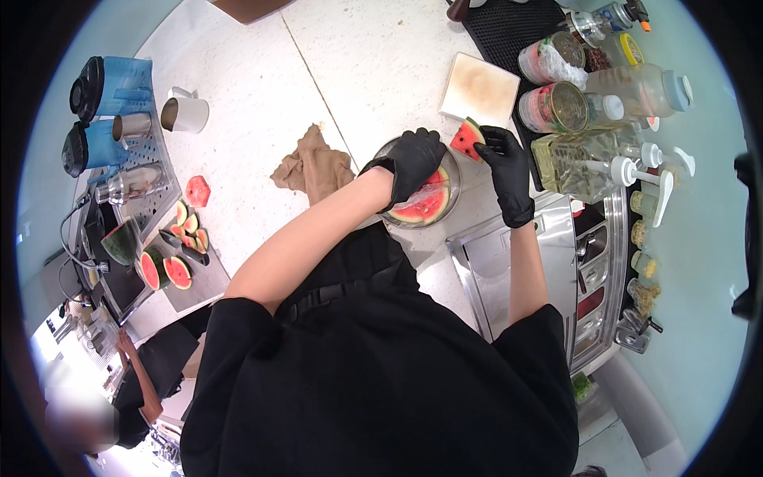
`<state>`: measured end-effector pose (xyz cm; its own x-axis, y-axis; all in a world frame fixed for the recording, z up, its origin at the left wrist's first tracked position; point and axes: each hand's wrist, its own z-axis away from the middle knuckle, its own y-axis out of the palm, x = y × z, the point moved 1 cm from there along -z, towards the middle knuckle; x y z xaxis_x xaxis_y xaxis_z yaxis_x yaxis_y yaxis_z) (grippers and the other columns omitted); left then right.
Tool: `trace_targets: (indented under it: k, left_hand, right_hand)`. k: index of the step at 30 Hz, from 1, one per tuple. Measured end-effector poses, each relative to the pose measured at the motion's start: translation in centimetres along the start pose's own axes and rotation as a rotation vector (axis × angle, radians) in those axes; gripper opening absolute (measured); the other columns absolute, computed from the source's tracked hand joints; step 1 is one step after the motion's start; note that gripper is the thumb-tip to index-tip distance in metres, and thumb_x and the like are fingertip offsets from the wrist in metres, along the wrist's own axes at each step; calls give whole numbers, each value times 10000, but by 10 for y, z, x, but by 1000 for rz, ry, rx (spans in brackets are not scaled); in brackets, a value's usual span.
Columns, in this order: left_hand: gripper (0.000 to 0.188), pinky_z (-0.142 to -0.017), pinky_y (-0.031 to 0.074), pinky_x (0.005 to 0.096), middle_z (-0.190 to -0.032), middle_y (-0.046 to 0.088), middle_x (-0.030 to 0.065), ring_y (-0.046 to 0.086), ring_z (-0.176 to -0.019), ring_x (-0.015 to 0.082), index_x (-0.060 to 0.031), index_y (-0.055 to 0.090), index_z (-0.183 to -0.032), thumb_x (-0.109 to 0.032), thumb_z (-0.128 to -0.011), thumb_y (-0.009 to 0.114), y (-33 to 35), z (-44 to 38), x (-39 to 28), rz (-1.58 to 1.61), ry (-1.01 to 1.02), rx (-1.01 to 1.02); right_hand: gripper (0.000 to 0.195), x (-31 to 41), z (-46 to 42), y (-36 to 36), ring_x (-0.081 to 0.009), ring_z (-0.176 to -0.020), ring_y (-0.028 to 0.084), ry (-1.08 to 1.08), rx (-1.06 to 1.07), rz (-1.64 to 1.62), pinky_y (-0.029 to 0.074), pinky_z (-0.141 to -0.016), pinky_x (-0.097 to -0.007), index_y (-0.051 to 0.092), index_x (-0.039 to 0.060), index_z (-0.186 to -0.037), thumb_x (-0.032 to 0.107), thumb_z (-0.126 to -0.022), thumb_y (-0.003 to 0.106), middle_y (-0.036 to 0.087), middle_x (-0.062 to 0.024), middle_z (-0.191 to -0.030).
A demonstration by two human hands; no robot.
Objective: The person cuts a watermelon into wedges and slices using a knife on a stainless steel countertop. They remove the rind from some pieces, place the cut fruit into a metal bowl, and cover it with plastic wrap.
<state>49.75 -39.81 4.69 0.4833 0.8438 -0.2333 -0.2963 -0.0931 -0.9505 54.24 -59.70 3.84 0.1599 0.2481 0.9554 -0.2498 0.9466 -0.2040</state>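
Pinched in my black-gloved right hand is a watermelon wedge, its rind towards the top and a few seeds showing. My left hand, gloved alike, lies with bent fingers over a round metal bowl. Whether those fingers hold anything is hidden by the glove's back. Inside the bowl, cut watermelon shows red flesh and a green rim, with a shiny, film-like surface. The wedge is held just beyond the bowl's right edge.
A crumpled brown cloth lies left of the bowl. Beyond the wedge is a white square block. Pump bottles and cans line the right. Leftward are cut watermelon pieces, a knife and a pitcher; another person stands behind.
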Motion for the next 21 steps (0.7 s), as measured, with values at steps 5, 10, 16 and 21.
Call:
trace_targets:
  k: [5,10,16,21]
  left_hand:
    - [413,-764,492,395,-962,597,147,604,-917,306,-26,583,-1066,-71,-671,697,7,8,-1,193,-20,-154]
    - [421,-851,499,374,-1042,642,143,640,-973,278,6,570,-1187,-38,-779,665,-13,27,10,667,-156,-180]
    - [401,-918,473,292,-1144,634,85,596,-1038,161,6,567,-1232,-149,-878,672,-37,136,43,1557,-581,-496]
    - [477,-838,476,258,-1155,601,42,576,-990,102,-29,482,-1329,-237,-923,622,-8,298,56,1906,-883,-735]
  right_hand:
    - [317,3,0,3,-90,-838,604,28,19,-12,487,-769,-245,640,26,-1118,18,-807,698,677,-46,-977]
    - [302,6,-4,11,-93,-807,603,63,180,79,492,-747,-251,652,20,-1097,13,-799,695,677,-38,-907]
    - [277,6,-4,40,-195,-824,656,-21,413,389,514,-739,-307,683,52,-1057,90,-784,707,685,-105,-920]
    - [230,39,6,64,-277,-816,631,-300,194,823,510,-727,-355,699,99,-1008,155,-786,696,645,-117,-916]
